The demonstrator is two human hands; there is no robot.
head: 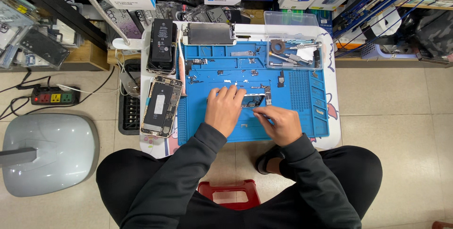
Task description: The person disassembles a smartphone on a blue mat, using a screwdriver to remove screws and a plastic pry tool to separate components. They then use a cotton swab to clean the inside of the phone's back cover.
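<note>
The small phone part (pixel 253 99) lies near the middle of the blue work mat (pixel 302 97), a thin dark piece with a pale metallic edge, partly hidden between the two hands. The left hand (pixel 223 108) rests flat over its left end, fingers pressed side by side and pointing away from the body. The right hand (pixel 279 122) sits just beside its near right corner, fingers curled and pinched on a thin tool (pixel 259 111) — the tip is too small to tell apart. Tiny screws and brackets are scattered over the mat's upper half. To the left of the mat lies an opened phone (pixel 161 106), its insides facing up, and above it a dark battery pack (pixel 162 45). A detached screen (pixel 209 33) sits at the mat's far edge, and a clear plastic box (pixel 292 45) with metal tools stands at the far right. The mat covers a small white table (pixel 333 130) over a pale tiled floor; a red stool (pixel 230 192) shows between dark-trousered knees, a power strip (pixel 54 97) lies at the left, and boxed goods line the shelves behind.
</note>
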